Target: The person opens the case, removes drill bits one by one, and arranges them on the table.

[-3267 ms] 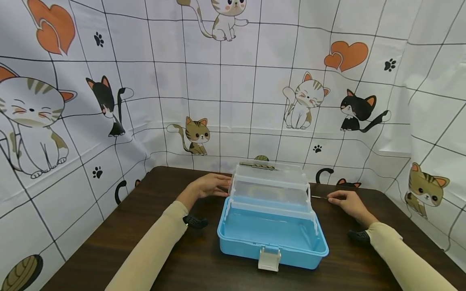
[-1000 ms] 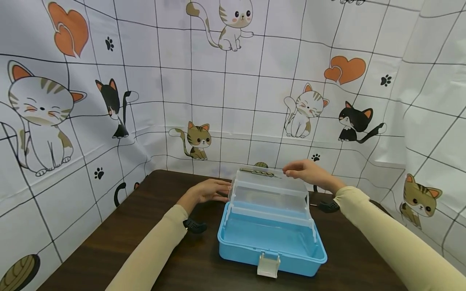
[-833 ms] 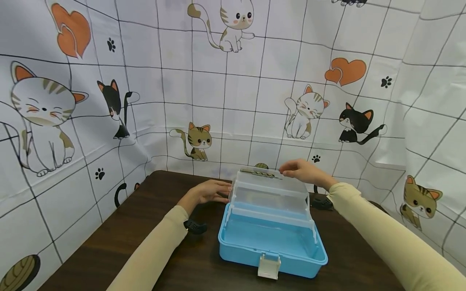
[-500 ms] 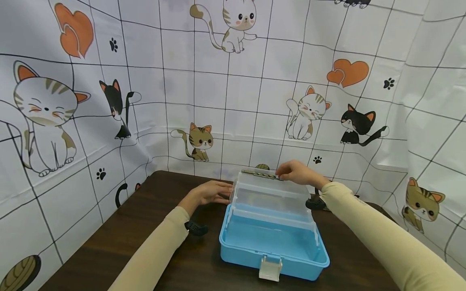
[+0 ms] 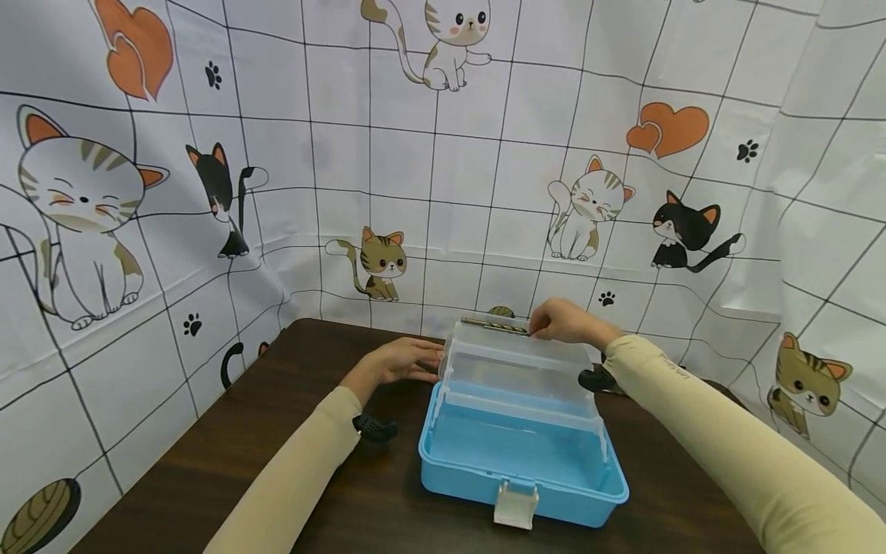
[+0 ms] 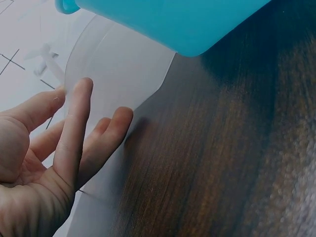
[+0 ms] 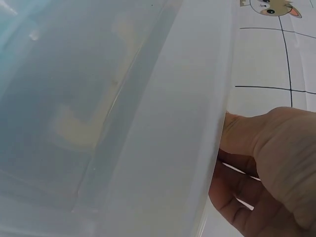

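A light blue toolbox (image 5: 457, 483) stands open on the dark wooden table, its translucent tiers (image 5: 519, 377) unfolded toward the back. Along the upper tier (image 5: 477, 340) lies a twisted, gold-coloured drill bit (image 5: 494, 326). My right hand (image 5: 564, 322) reaches over from the right, thumb and curled fingers pinching at the bits' right end; the fingertips cover what they hold. In the right wrist view they bend behind the tier's edge. My left hand (image 5: 400, 359), fingers mostly straight, touches the left side of the translucent part (image 6: 116, 64).
A white latch (image 5: 515, 508) hangs down at the toolbox front. Beside the right wrist strap (image 5: 597, 380), a thin silvery piece (image 5: 614, 393) partly shows on the table. Cat-print sheeting (image 5: 457, 169) encloses the table's back and sides.
From the table right of the toolbox, where it pinched a thin bit, my right hand has moved up and left to the upper tier, its fingers closing there. The left hand stays put.
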Tool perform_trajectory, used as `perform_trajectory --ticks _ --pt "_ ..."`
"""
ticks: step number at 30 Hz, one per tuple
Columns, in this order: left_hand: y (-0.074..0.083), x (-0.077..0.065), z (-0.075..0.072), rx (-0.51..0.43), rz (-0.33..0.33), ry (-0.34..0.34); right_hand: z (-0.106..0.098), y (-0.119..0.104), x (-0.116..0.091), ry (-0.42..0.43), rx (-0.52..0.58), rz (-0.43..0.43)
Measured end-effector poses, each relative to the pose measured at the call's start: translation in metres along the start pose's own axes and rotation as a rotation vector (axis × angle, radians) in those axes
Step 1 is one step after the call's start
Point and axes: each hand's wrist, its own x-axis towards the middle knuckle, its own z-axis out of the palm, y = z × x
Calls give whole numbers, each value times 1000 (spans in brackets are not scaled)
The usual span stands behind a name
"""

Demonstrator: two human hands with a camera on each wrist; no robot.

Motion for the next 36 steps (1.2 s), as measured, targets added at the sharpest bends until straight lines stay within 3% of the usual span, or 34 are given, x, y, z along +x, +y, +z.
perform_trajectory --ticks 12,24,28,36 --pt "1 2 1 5 0 -5 -2 2 1 -49 91 14" --pt "-2 -1 3 13 11 -11 7 9 -14 34 269 101" --pt "-4 0 3 15 8 -14 12 11 -20 114 425 173" --pt "-3 2 2 25 11 -14 20 23 -21 249 950 216"
